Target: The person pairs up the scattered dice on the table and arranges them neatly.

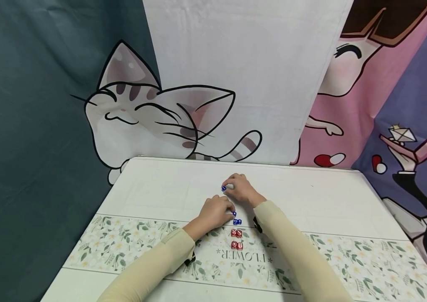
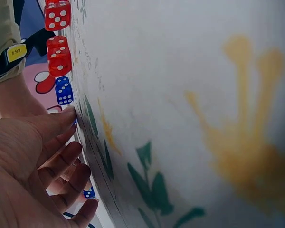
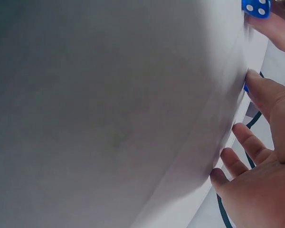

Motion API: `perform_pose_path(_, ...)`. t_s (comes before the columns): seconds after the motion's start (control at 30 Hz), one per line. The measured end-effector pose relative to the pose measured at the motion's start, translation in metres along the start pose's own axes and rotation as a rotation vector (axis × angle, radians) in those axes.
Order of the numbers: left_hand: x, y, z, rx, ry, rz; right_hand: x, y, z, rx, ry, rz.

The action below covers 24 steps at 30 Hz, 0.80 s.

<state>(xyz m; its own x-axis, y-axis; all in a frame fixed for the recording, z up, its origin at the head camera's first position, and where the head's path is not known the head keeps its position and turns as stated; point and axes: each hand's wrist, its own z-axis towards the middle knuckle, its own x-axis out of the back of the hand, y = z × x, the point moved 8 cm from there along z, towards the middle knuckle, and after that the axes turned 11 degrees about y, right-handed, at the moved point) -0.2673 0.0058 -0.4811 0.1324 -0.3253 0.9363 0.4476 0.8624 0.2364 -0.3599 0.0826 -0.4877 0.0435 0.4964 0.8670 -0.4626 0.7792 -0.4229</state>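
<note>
My left hand (image 1: 216, 211) pinches a blue die (image 1: 234, 214) between thumb and fingertips, low over the white table. In the left wrist view the left thumb mostly hides that die. Farther back, my right hand (image 1: 239, 187) holds another blue die (image 1: 223, 188) at its thumb and index finger; only a blue sliver of it peeks past the thumb in the right wrist view. Just in front of the left fingertips sit two blue dice (image 1: 237, 222) side by side. Closer to me lie a pair of red dice (image 1: 236, 233) and a second red pair (image 1: 237, 246), forming a column with the blue ones.
Beneath the dice runs a floral printed band (image 1: 138, 239) with lettering across the white tabletop (image 1: 160, 184). Behind the table's far edge hangs a cloth backdrop (image 1: 243, 50) with cartoon cats. Both sleeved forearms reach in from the near side, flanking the red dice.
</note>
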Motion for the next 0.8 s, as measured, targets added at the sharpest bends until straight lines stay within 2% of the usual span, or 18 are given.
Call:
perform_pose_path(0.2,0.000,0.001,0.001,-0.006,0.010,-0.005,0.004,0.002,-0.003,-0.031,-0.016,-0.002)
perform_pose_path(0.43,0.000,0.002,0.001,-0.020,0.018,-0.003,0.010,0.003,-0.012,0.011,-0.007,-0.024)
perform_pose_path(0.8,-0.001,0.001,0.003,-0.026,0.013,0.010,0.019,0.008,-0.030,0.024,-0.015,-0.017)
